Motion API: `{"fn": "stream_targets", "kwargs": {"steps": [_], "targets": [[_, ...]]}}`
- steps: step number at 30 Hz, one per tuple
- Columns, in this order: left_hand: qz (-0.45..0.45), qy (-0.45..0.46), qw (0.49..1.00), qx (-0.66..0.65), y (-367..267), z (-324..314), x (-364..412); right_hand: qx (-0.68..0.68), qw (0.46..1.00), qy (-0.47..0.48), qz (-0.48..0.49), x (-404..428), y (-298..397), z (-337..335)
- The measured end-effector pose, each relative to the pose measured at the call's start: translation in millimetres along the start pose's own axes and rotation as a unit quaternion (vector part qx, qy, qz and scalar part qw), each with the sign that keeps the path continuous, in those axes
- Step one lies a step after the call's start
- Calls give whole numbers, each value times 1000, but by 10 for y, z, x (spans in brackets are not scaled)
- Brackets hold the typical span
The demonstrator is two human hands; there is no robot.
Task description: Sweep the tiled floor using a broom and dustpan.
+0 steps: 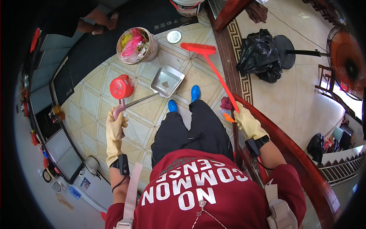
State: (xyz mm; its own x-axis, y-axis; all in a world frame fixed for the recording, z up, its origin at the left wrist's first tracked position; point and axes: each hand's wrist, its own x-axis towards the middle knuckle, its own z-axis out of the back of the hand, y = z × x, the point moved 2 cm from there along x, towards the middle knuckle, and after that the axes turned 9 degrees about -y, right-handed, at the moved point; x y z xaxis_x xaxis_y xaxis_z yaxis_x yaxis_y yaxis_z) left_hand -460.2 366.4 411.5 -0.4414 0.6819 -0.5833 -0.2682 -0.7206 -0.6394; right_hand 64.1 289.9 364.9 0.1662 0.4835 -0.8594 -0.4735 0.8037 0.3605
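Observation:
My left hand (115, 121), in a pale yellow rubber glove, grips the pink handle (119, 110) of a long-handled dustpan. The silvery metal pan (167, 80) rests on the tiled floor ahead of my feet, with a small brownish patch inside it. In my right hand (248, 120), gloved the same way, is the end of a red broom (217, 73). Its red bristle head (198, 48) points away from me, up and left of the hand. Beside the right hand lie a maroon cloth (226, 103) and an orange-tipped item (228, 116).
A bucket (137, 45) filled with plastic bags and scraps stands beyond the dustpan. A red plastic stool (122, 86) is left of it. A floor drain (173, 36) is farther off. Over the raised threshold (228, 57) lie black bags (258, 55) and a fan (347, 64). Another person's legs (94, 24) show top left.

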Motion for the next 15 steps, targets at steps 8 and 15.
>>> {"fn": "stream_targets", "kwargs": {"steps": [8,15], "targets": [[-57,78,992,81,-44,-232,451,-7,1000,-22,-6,459,-107,-771],[-37,91,992,73,-44,-318,336,32,992,120,1,-378,-53,-1462]]}}
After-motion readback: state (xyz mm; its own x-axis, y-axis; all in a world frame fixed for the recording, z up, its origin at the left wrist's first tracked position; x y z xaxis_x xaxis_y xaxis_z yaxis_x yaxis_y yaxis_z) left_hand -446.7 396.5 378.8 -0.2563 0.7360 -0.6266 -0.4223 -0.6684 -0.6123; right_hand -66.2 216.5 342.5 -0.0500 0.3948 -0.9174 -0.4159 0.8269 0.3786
